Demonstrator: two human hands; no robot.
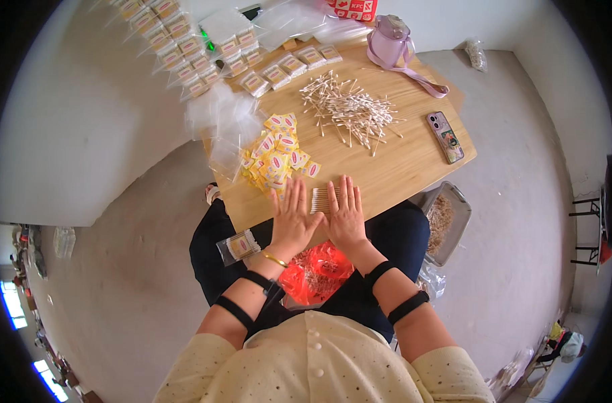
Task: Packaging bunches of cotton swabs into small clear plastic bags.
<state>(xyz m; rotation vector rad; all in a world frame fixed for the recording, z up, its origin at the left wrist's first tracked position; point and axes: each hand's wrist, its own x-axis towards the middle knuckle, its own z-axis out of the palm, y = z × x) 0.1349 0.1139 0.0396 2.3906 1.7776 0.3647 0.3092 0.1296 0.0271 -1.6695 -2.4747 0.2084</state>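
My left hand point(292, 218) and my right hand point(346, 213) lie at the table's near edge, palms down with fingers stretched out. Between them a small row of cotton swabs point(320, 199) is lined up side by side, partly hidden by the fingers. Just beyond my left hand is a heap of small yellow-and-white printed cards point(277, 161). Farther back, a loose pile of cotton swabs point(353, 107) spreads over the table point(386, 176). A clear packet of swabs point(241, 246) lies beside my left wrist, below the table edge.
Packed swab bags point(279, 75) stand along the back left, near clear empty bags point(228, 121). A lilac bottle point(388, 41) and a phone point(445, 137) are on the right. A red plastic bag point(319, 272) sits between my legs; a grey bin point(462, 225) stands on the floor.
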